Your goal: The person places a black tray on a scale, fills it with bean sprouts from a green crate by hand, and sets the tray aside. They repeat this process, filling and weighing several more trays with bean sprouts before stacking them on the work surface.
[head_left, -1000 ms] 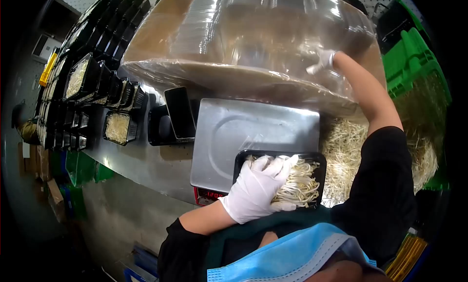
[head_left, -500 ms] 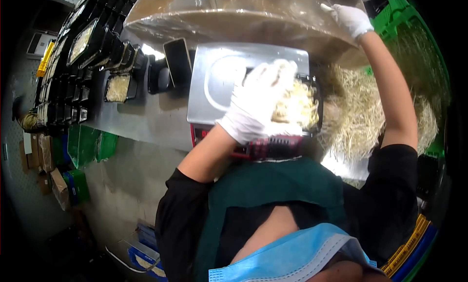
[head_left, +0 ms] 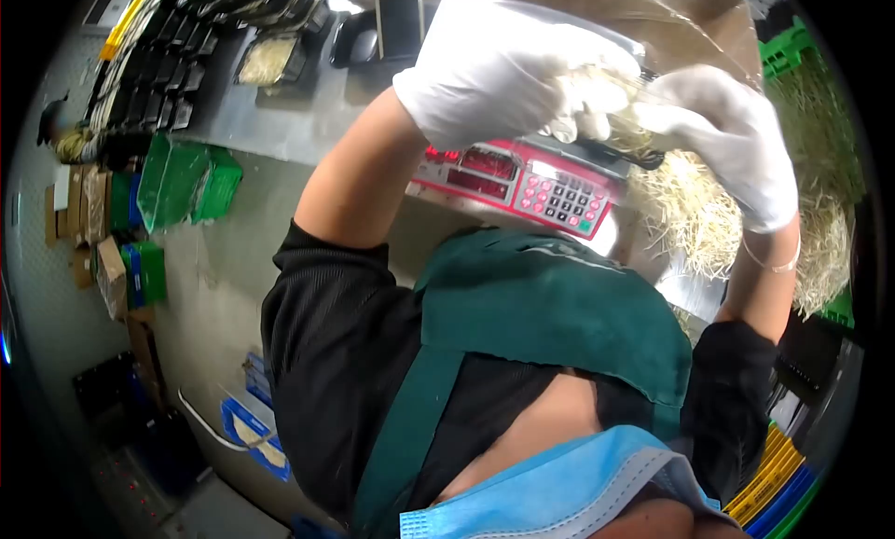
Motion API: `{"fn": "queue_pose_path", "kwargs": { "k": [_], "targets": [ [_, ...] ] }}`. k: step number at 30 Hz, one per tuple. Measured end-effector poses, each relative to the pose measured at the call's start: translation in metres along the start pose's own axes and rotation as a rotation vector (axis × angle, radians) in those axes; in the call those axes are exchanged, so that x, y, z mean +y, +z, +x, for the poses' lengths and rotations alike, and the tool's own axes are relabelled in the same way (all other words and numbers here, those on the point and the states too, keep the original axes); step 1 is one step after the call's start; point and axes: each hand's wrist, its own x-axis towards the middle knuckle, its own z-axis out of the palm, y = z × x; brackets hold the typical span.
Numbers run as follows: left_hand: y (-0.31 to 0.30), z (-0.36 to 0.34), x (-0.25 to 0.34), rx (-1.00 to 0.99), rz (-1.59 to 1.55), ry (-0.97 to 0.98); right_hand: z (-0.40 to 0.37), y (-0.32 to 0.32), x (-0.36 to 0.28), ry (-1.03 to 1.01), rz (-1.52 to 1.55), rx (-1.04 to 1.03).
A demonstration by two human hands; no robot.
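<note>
A black tray with pale bean sprouts is tilted up above the front of a red-and-silver scale. My left hand, in a white glove, is closed round the tray's left part, with its fingers curled over the sprouts. From the right, my gloved right hand pinches at the tray's right edge, where clear plastic covers part of the sprouts. My hands hide much of the tray, and the exact shape of the plastic is hard to make out.
Loose sprouts are heaped right of the scale, beside a green crate. At left are stacked black trays, a filled tray and a phone. A plastic-covered brown box stands behind.
My right hand has come down from the plastic-covered box to the tray. My left hand has moved from pressing on the sprouts to gripping the tray, now tilted up. The view has shifted.
</note>
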Motion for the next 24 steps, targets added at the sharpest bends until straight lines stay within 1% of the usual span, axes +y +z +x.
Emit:
{"fn": "queue_pose_path", "kwargs": {
  "k": [1,3,4,5,6,7,9,10,11,12,13,14,15,17,18,19,21,24],
  "targets": [
    [-0.010,-0.008,-0.006,-0.051,0.399,0.318,-0.007,0.001,0.008,-0.087,0.014,0.141],
    [-0.008,-0.019,-0.008,0.094,0.115,-0.008,-0.025,-0.008,0.027,0.120,0.176,0.258],
    [-0.008,-0.015,-0.019,0.090,0.112,-0.003,-0.025,-0.002,0.042,0.085,0.265,0.345],
    [-0.007,-0.005,-0.043,0.226,-0.004,0.106,-0.025,0.009,0.054,0.092,0.316,0.455],
    [-0.005,0.007,-0.062,0.355,-0.122,0.216,-0.019,0.017,0.063,0.079,0.291,0.520],
    [-0.004,0.019,-0.070,0.464,0.181,0.352,-0.010,0.019,0.075,0.062,0.265,0.591],
    [-0.016,0.045,-0.085,0.592,0.982,0.663,0.006,0.005,0.103,-0.218,-0.032,0.533],
    [-0.013,0.048,-0.077,0.567,0.861,0.398,0.019,0.004,0.113,-0.228,-0.100,0.535],
    [-0.009,0.048,-0.067,0.564,0.897,0.238,0.031,0.004,0.123,-0.235,-0.166,0.534],
    [-0.011,0.048,-0.071,0.565,0.922,0.196,0.040,0.006,0.139,-0.215,-0.310,0.533],
    [-0.013,0.049,-0.076,0.568,0.944,0.189,0.044,0.009,0.156,-0.194,-0.452,0.526],
    [-0.016,0.047,-0.080,0.575,0.959,0.194,0.045,0.015,0.155,-0.145,-0.303,0.547],
    [-0.018,0.046,-0.084,0.575,0.963,0.195,0.045,0.018,0.154,-0.145,-0.306,0.552],
    [-0.021,0.049,-0.089,0.573,0.966,0.193,0.041,0.029,0.145,-0.026,-0.007,0.607],
    [-0.021,0.049,-0.091,0.572,0.968,0.197,0.043,0.031,0.151,0.077,0.082,0.659],
    [-0.021,0.051,-0.092,0.574,0.965,0.199,0.043,0.029,0.156,0.080,0.077,0.661],
    [-0.020,0.051,-0.095,0.582,0.955,0.206,0.041,0.029,0.158,0.309,0.521,0.490],
    [-0.021,0.053,-0.097,0.583,0.926,0.215,0.040,0.031,0.153,0.276,0.461,0.500]
  ]
}}
